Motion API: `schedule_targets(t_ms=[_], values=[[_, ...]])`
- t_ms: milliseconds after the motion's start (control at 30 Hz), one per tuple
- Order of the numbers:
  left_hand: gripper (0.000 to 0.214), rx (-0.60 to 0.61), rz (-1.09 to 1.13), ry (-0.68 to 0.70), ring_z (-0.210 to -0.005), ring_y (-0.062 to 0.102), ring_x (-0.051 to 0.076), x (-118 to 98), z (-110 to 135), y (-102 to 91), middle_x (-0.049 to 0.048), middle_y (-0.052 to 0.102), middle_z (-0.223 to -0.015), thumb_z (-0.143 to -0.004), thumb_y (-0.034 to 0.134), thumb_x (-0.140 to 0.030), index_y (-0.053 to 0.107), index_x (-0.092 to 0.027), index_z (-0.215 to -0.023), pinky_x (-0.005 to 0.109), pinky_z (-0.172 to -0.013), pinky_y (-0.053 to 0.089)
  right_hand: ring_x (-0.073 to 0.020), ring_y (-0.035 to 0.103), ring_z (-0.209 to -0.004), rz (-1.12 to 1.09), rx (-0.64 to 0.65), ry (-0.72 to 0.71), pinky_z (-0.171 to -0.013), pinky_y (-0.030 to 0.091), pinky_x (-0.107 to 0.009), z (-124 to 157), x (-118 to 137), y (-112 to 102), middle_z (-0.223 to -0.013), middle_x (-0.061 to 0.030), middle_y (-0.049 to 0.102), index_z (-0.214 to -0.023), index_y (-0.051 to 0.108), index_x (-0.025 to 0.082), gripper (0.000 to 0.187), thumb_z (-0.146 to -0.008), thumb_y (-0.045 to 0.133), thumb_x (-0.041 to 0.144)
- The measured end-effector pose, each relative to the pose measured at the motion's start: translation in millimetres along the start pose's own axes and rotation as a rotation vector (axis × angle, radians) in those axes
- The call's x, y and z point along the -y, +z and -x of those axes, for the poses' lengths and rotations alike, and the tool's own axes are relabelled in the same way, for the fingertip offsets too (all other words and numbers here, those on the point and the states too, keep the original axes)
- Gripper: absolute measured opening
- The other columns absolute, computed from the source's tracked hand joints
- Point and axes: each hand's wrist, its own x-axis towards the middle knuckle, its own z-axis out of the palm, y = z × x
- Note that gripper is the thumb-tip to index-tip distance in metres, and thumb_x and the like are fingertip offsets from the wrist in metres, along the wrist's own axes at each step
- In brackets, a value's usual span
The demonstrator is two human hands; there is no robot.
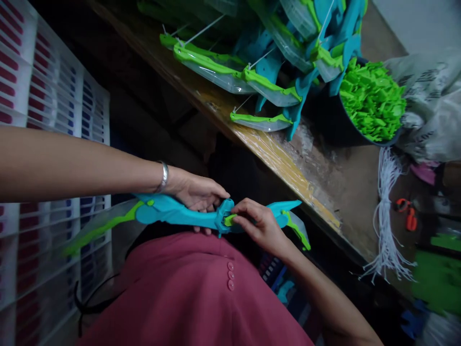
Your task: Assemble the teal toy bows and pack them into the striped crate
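Observation:
A blue plastic toy bow (183, 216) with green and clear limb ends lies across my lap, its long side level. My left hand (200, 194), with a silver bangle at the wrist, is wrapped around the bow near its middle. Between the thumb and fingers of my right hand (257, 223) is a small green plastic piece (229, 220), pinched at the bow's central part. Whether the piece is seated in the bow cannot be made out. My fingertips partly cover the bow's centre.
On the table (248, 134) are stacked toy bows (273, 62) with strings. A dark bucket (360, 132) of green pieces stands beside them. White strings (385, 216) and orange-handled scissors (408, 214) lie at right. White plastic crates (54, 96) stand at left.

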Motion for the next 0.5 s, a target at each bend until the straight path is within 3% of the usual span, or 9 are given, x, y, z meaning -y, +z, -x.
schedule_targets(t_ms=[100, 167, 233, 500], values=[[0.032, -0.137, -0.213, 0.036, -0.079, 0.069, 0.025, 0, 14, -0.7, 0.0053, 0.074, -0.088, -0.068, 0.079, -0.039, 0.069, -0.021, -0.093, 0.034, -0.068, 0.057, -0.0135, 0.062, -0.080, -0.032, -0.025, 0.017, -0.072, 0.049, -0.026, -5, 0, 5, -0.091, -0.0024, 0.065, -0.100, 0.065, 0.020, 0.014, -0.101, 0.063, 0.034], [0.026, -0.265, -0.403, 0.017, -0.071, 0.068, 0.022, 0, 14, 2.0, 0.0025, 0.071, -0.079, -0.064, 0.079, -0.027, 0.067, -0.020, -0.085, 0.030, -0.061, 0.055, -0.0140, 0.062, -0.083, -0.029, 0.010, -0.032, -0.075, 0.049, -0.027, -9, 2, 6, -0.092, -0.0033, 0.065, -0.097, 0.066, 0.020, 0.015, -0.102, 0.060, 0.033], [0.017, -0.353, -0.523, -0.015, -0.061, 0.065, 0.019, -2, 10, 5.0, 0.0014, 0.068, -0.068, -0.066, 0.075, -0.025, 0.065, -0.019, -0.078, 0.027, -0.054, 0.052, -0.0147, 0.062, -0.085, -0.012, 0.026, -0.064, -0.076, 0.050, -0.028, -12, 4, 6, -0.092, -0.0041, 0.065, -0.097, 0.067, 0.020, 0.017, -0.104, 0.057, 0.032], [0.015, -0.342, -0.658, -0.125, -0.053, 0.065, 0.019, -26, 11, 17.3, 0.0031, 0.068, -0.060, -0.074, 0.075, -0.028, 0.064, -0.018, -0.072, 0.026, -0.048, 0.050, -0.0152, 0.063, -0.083, 0.094, -0.006, -0.055, -0.074, 0.050, -0.027, -13, 10, 2, -0.092, -0.0052, 0.065, -0.098, 0.068, 0.020, 0.018, -0.105, 0.055, 0.031]])
